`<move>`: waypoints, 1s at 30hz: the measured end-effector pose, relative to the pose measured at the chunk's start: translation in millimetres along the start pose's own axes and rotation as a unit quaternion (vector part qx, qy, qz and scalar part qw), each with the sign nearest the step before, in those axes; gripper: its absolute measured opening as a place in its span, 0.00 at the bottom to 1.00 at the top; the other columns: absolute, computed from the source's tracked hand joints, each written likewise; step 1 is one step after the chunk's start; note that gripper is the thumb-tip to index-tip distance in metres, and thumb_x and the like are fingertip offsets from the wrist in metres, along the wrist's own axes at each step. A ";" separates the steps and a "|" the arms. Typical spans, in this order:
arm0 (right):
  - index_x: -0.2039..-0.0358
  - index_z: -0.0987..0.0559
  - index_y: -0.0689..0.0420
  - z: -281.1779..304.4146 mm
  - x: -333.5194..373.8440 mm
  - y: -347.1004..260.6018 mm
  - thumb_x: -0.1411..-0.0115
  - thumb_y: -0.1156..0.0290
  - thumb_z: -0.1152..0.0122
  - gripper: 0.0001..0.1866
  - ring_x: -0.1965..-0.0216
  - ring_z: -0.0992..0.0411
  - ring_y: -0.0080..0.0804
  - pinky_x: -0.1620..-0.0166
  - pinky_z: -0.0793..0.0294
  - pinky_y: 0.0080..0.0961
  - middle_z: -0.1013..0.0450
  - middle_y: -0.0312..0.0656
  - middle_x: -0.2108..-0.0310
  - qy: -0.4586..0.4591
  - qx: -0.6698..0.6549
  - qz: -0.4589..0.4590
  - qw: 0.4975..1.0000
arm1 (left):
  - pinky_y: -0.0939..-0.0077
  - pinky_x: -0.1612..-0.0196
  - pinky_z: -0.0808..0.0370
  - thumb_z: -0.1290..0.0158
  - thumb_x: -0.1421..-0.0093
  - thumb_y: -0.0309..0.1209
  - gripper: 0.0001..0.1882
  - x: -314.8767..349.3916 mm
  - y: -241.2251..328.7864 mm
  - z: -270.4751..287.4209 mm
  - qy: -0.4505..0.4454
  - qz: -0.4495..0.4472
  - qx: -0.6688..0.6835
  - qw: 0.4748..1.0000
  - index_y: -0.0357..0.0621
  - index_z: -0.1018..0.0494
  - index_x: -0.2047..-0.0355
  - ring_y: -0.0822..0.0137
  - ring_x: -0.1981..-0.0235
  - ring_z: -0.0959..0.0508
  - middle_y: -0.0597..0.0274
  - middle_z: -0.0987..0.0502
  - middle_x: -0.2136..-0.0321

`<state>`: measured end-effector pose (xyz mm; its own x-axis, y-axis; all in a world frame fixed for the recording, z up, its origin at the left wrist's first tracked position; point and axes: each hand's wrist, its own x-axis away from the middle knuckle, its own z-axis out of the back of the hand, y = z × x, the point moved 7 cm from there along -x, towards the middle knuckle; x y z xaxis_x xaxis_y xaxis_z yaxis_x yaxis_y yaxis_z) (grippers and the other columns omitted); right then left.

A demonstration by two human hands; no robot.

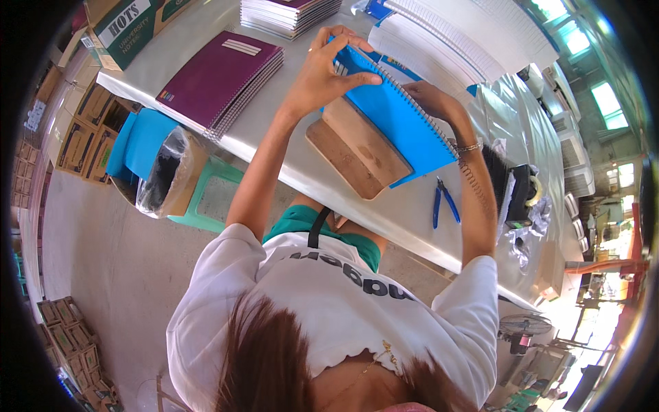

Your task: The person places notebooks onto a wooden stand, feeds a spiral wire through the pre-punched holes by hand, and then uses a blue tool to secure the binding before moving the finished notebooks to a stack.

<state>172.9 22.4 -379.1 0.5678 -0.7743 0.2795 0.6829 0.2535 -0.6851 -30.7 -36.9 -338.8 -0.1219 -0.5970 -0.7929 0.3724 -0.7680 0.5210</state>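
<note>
A blue-covered notebook [391, 117] stands tilted on edge against an L-shaped wooden stand [357, 147]. My left hand [333, 72] is closed on the notebook's upper left end, thumb across the blue cover and fingers over the edge. My right hand [436, 103] is curled at the far side of the coil-bound edge, its fingertips partly hidden there. A length of spiral wire [473, 182] sticks out past the notebook's right end, along my right forearm. Blue-handled cutting pliers [446, 204] lie on the table, right of the stand.
A stack of purple notebooks [220, 82] lies at left, another stack [288, 17] behind it. Piled white-paged notebooks [473, 34] cover the far right. A tape dispenser [525, 199] sits at right. Beside the table's left edge are a plastic-lined box [168, 172] and green stool [213, 192].
</note>
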 end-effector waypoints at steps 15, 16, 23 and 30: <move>0.50 0.23 0.56 1.8 12.8 -62.2 0.40 0.30 0.68 0.43 0.58 0.26 0.33 0.55 0.26 0.27 0.23 0.44 0.59 0.049 -0.017 0.014 0.999 | 0.65 0.45 0.35 0.34 0.50 0.35 0.41 14.3 -36.2 1.6 0.012 0.124 0.167 0.978 0.54 0.42 0.38 0.65 0.52 0.30 0.59 0.32 0.53; 0.52 0.22 0.56 5.1 4.3 -44.8 0.40 0.30 0.67 0.43 0.58 0.26 0.33 0.55 0.26 0.27 0.23 0.44 0.61 0.056 0.072 -0.035 0.995 | 0.66 0.44 0.35 0.34 0.49 0.34 0.41 13.6 -36.5 2.2 0.010 0.142 0.206 0.968 0.54 0.43 0.37 0.65 0.52 0.29 0.59 0.32 0.54; 0.47 0.26 0.60 6.1 7.1 -70.4 0.40 0.31 0.62 0.43 0.55 0.26 0.36 0.54 0.24 0.29 0.26 0.45 0.54 0.073 -0.139 0.105 0.982 | 0.70 0.44 0.36 0.36 0.47 0.36 0.34 17.2 -41.9 -5.2 0.004 0.193 0.266 0.944 0.53 0.37 0.41 0.68 0.51 0.30 0.65 0.30 0.56; 0.40 0.36 0.60 19.2 -4.0 -50.7 0.38 0.34 0.65 0.42 0.50 0.29 0.38 0.52 0.24 0.36 0.31 0.47 0.47 0.067 -0.362 0.077 0.927 | 0.72 0.43 0.38 0.39 0.44 0.36 0.30 14.6 -39.3 -10.5 -0.010 0.211 0.318 0.924 0.50 0.35 0.42 0.72 0.51 0.31 0.70 0.28 0.59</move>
<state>144.8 23.8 -332.5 0.5371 -0.8389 0.0887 0.0846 -0.0510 -0.9951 -37.5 -13.0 -374.2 -0.1082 -0.8740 -0.4736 -0.2248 -0.4426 0.8681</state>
